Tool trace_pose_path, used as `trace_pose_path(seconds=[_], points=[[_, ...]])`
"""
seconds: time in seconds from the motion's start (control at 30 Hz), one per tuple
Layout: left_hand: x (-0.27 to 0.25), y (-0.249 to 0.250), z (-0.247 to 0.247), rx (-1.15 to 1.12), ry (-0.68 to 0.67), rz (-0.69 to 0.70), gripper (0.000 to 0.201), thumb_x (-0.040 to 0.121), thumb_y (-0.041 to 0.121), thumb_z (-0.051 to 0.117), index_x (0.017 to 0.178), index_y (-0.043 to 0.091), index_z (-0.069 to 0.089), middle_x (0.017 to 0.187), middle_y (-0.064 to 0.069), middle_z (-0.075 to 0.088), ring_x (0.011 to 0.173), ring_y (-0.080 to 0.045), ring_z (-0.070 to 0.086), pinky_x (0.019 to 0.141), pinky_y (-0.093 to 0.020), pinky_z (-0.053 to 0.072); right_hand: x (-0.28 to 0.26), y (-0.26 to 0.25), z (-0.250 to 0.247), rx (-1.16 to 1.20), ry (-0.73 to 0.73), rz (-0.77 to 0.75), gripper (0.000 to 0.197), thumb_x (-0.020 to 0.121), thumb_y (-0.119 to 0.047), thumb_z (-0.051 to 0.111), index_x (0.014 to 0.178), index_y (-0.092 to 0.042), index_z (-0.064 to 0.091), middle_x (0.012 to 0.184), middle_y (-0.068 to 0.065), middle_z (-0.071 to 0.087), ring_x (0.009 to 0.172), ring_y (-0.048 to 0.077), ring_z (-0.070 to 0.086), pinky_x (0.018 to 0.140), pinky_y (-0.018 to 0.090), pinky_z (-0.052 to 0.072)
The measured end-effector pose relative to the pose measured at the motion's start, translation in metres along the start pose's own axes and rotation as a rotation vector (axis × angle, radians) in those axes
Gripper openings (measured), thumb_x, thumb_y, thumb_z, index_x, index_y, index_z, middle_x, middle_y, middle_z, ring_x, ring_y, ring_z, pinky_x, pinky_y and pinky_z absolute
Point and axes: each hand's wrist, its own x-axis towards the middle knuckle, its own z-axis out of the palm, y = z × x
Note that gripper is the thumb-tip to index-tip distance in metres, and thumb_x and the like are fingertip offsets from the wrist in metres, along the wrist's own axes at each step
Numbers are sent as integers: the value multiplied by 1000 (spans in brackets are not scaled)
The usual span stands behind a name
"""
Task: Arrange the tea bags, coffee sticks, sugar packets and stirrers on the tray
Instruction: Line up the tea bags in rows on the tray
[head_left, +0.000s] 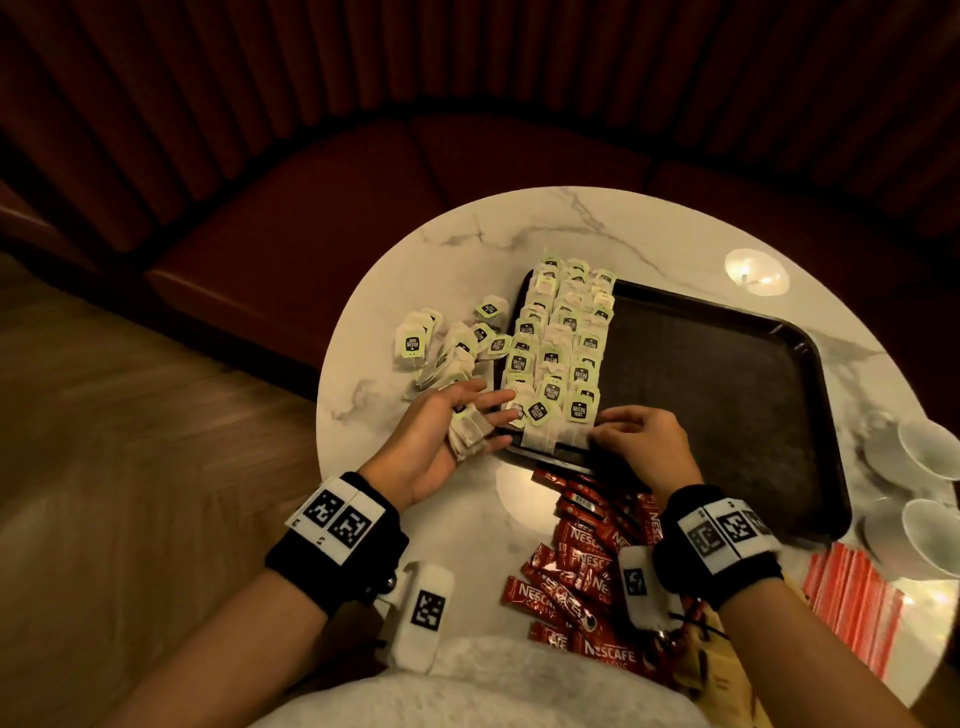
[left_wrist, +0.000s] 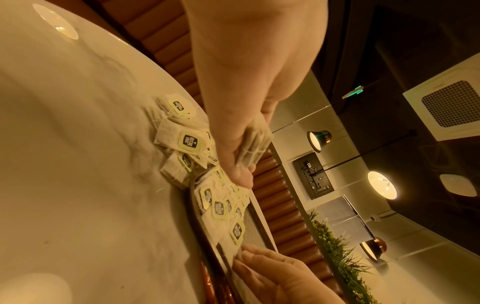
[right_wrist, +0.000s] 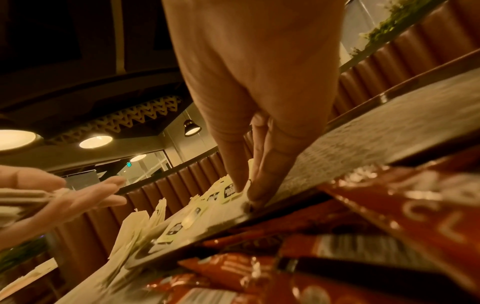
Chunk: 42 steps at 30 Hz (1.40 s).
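Observation:
A black tray (head_left: 727, 374) lies on a round marble table (head_left: 519, 228). Rows of green-tagged tea bags (head_left: 558, 343) cover the tray's left part. My left hand (head_left: 483, 415), palm up just left of the tray's near corner, holds a stack of tea bags (head_left: 467, 439) under its thumb; the left wrist view shows this stack (left_wrist: 255, 144) gripped. My right hand (head_left: 613, 426) pinches the right edge of a tea bag (head_left: 571, 434) lying in the nearest row, its fingertips (right_wrist: 240, 185) down on the tray (right_wrist: 363, 139). Red coffee sticks (head_left: 587, 566) are heaped in front of the tray.
Loose tea bags (head_left: 441, 348) lie in a pile left of the tray. Orange-striped long packets (head_left: 852, 597) sit at the near right, with white cups (head_left: 930, 452) behind them. A dark red bench curves round the table's far side. The tray's right part holds nothing.

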Motion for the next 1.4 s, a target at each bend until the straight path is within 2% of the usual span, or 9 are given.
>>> trace_pose_path(seconds=[0.13,0.27,0.37,0.47,0.57,0.7,0.9,1.1,1.4], points=[[-1,1,5,48,-10,-10,32,101,19,45,131,10,49,114,-9,71,105,-29,67,78,-48,57,-12,-10,1,26,16,-104,12,89,-17,70,99,-24,68,99,-1,72,94,13,69,91,36,57],[-1,0,14,101,-16,-17,33,97,22,50,127,9,57,121,-10,67,108,-22,62,91,-40,50,-42,-34,14,269,-232,-157,14,94,-20,63,105,-15,69,99,4,74,94,18,72,85,28,58],[-4,0,23,51,-101,-32,38,82,23,60,117,8,63,124,-7,62,95,-19,64,81,-33,53,-56,-45,29,304,-382,-193,19,93,-23,63,106,-12,71,96,4,76,89,19,72,83,28,58],[-7,-1,27,70,-189,-37,49,76,26,60,122,11,63,118,-3,65,87,-19,69,76,-33,55,-60,-50,39,341,-429,-199,20,91,-22,67,106,-9,71,97,11,75,90,27,70,91,43,54],[-6,-2,26,67,-204,-14,50,79,30,60,126,13,61,127,-2,61,92,-15,69,71,-31,56,-63,-50,39,355,-405,-223,18,88,-19,69,102,-7,72,98,15,74,94,33,70,94,49,52],[-4,-2,22,61,-253,-1,42,82,35,58,117,12,63,115,-9,68,94,-17,68,82,-36,55,-63,-52,30,442,-328,-221,19,87,-11,70,104,-2,73,101,13,75,92,26,72,82,31,59],[-1,-6,17,201,-118,171,14,86,15,68,100,18,66,107,-5,72,87,-14,67,60,-24,48,-58,-48,15,440,-182,-291,26,78,-18,77,102,-8,74,96,8,75,83,12,69,77,25,56],[0,-7,19,287,-105,232,13,77,16,73,88,23,71,95,4,70,96,-13,58,70,-26,39,-58,-45,8,469,-117,-345,16,84,-11,72,99,-12,75,95,3,77,89,8,70,77,18,53],[1,-11,19,342,-185,233,22,71,24,77,93,23,77,105,-6,72,100,-21,61,79,-32,42,-56,-39,-7,404,-163,-356,19,84,-9,71,102,-6,74,98,10,76,89,15,70,78,22,56]])
